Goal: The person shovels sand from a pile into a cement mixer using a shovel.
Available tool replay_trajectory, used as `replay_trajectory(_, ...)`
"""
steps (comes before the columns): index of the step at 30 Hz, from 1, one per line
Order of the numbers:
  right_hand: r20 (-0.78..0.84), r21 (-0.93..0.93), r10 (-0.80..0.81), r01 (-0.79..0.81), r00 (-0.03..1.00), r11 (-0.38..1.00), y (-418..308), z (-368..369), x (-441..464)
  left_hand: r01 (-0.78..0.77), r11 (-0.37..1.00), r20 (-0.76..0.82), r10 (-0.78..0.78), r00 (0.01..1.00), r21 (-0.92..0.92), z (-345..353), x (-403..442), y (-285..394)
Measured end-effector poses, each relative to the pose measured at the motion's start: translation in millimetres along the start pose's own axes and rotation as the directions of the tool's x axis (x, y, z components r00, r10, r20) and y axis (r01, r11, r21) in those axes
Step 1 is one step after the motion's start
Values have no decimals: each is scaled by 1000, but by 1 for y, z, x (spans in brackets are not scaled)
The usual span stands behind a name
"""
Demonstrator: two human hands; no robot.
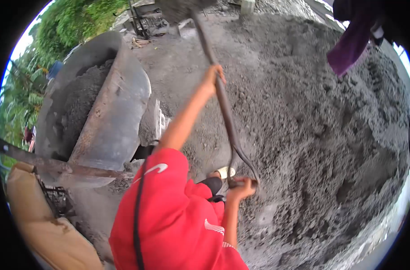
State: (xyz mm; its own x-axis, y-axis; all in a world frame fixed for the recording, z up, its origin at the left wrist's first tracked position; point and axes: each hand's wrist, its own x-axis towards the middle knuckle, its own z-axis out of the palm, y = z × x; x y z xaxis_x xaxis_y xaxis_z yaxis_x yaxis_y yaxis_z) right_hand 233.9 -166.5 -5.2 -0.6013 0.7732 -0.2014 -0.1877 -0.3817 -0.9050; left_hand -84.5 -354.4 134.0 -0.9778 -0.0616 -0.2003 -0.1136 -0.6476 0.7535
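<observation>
A long-shafted shovel (225,105) slants up and away across the middle of the view. My left hand (212,77) is closed round its shaft about halfway up. Lower down, my right hand (243,188) is wrapped round the crossbar of the D-shaped handle. At the top edge, the shovel's blade (180,8) is blurred and partly cut off, and a grey mass appears to lie on it. A broad pile of grey, gritty material (322,130) spreads to the right of the shaft.
On the left stands a large, rusty-rimmed metal drum (119,112) with grey material inside. A rusty bar (70,168) crosses before it, above a tan, creased object (56,229). Purple cloth (349,49) hangs at upper right. My sandalled foot (224,173) is on the ground.
</observation>
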Motion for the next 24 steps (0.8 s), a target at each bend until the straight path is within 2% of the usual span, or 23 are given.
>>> replay_trajectory(1, 97, 29, 44, -47, 994, 998, -38, 56, -11, 3, 991, 4, -2, 1000, -136, -6, 19, 59)
replay_trajectory(2, 223, 96, 48, -71, 974, 993, -56, 96, -15, -312, 947, 125, 301, 945, 79, -13, 29, 106)
replay_trajectory(3, 345, 154, 51, -110, 937, 982, -73, 136, -19, -415, 875, 36, 420, 907, 250, -6, 24, 156)
replay_trajectory(4, 436, 178, -53, -28, 898, 984, -75, 173, -16, -475, 816, 86, 475, 876, 330, -8, 17, 193)
replay_trajectory(5, 525, 53, -131, 121, 841, 991, -94, 209, -19, -505, 834, 91, 498, 863, 222, -29, 19, 216)
replay_trajectory(6, 728, 102, -239, 243, 643, 965, -109, 263, -22, -553, 827, 91, 546, 833, 100, -41, 19, 241)
replay_trajectory(8, 857, 271, -473, 600, 207, 753, -101, 300, -13, -598, 801, -182, 583, 792, -33, -66, 9, 227)
replay_trajectory(11, 888, 268, -455, 734, 62, 624, -77, 297, -2, -504, 854, -257, 462, 849, -128, -125, 13, 181)
replay_trajectory(14, 878, 436, -407, 776, -254, 456, -59, 261, 41, -462, 877, -257, 420, 870, -131, -179, -2, 127)
replay_trajectory(15, 941, 230, -338, 722, 6, 652, -56, 252, 43, -449, 876, -304, 386, 871, -175, -168, -13, 116)
replay_trajectory(16, 946, 17, -203, 588, 252, 809, -53, 237, 39, -434, 874, -358, 343, 869, -217, -160, -25, 108)
replay_trajectory(17, 893, -175, -19, 385, 450, 906, -49, 223, 35, -371, 795, -384, 189, 904, -481, -156, -30, 112)
replay_trajectory(20, 819, -269, 144, 150, 555, 951, -32, 193, 35, -369, 872, -320, 266, 909, -323, -157, -35, 93)
replay_trajectory(21, 790, -321, 268, 0, 552, 947, -32, 179, 30, -325, 839, -212, 255, 944, -436, -164, -36, 89)
replay_trajectory(22, 759, -381, 396, -140, 518, 914, -33, 163, 26, -320, 783, -95, 320, 943, -534, -174, -39, 80)
replay_trajectory(23, 724, -416, 497, -271, 478, 868, -34, 151, 23, -170, 715, 149, 360, 921, -678, -195, -36, 69)
replay_trajectory(24, 624, -450, 598, -393, 504, 802, -28, 137, 17, -287, 748, 22, 373, 927, -598, -188, -45, 62)
